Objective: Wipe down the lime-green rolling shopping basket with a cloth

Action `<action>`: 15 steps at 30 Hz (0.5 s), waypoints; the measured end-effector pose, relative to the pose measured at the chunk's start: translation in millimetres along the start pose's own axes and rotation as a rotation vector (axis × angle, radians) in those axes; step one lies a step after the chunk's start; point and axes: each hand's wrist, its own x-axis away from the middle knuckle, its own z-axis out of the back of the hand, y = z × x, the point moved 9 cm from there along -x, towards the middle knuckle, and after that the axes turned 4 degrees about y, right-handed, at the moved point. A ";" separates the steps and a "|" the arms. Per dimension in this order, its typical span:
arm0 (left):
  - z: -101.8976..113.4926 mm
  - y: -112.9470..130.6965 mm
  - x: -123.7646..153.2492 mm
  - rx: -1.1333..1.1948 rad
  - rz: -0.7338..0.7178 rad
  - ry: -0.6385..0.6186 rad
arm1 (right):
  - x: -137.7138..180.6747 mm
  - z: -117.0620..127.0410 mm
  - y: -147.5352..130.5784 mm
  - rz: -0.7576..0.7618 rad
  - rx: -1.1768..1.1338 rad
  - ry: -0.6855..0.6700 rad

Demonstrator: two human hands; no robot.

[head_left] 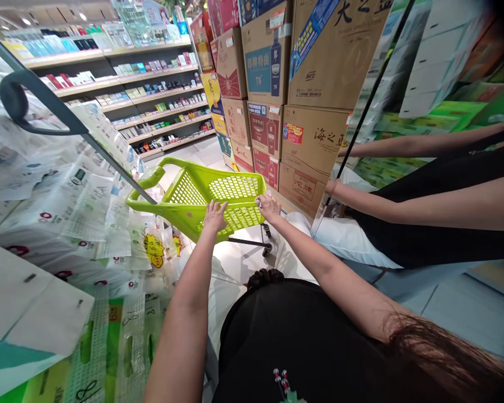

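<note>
A lime-green plastic shopping basket (201, 193) on small wheels stands tilted on the floor in front of me, its long handle pointing left. My left hand (215, 216) lies flat against the basket's near wall with the fingers stretched out. My right hand (269, 207) is curled over the basket's near right corner rim and grips it. The basket's inside looks bare from here. Both forearms reach forward over my black top.
Stacked cardboard cartons (302, 140) rise right behind the basket. Packs of printed plastic bags (79, 212) and a dark metal rail (46, 106) crowd the left. Store shelves (151, 84) run along the back. A mirrored panel (424, 184) on the right shows arms and a black top.
</note>
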 end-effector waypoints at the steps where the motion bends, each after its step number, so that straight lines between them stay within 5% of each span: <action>1: 0.0 3.7 -1.9 0.004 0.006 -0.003 | -0.9 -1.2 1.9 -0.041 0.010 0.010; 7: 4.2 21.5 -2.2 0.007 0.013 0.031 | -1.8 -16.6 -25.1 0.089 -0.029 0.062; 10: 8.9 15.6 5.8 -0.001 -0.028 0.063 | -4.7 -12.4 -0.7 0.095 -0.083 0.072; 15: 15.6 -2.6 9.3 -0.024 0.027 0.141 | -11.9 -2.0 38.5 -0.120 -0.085 0.080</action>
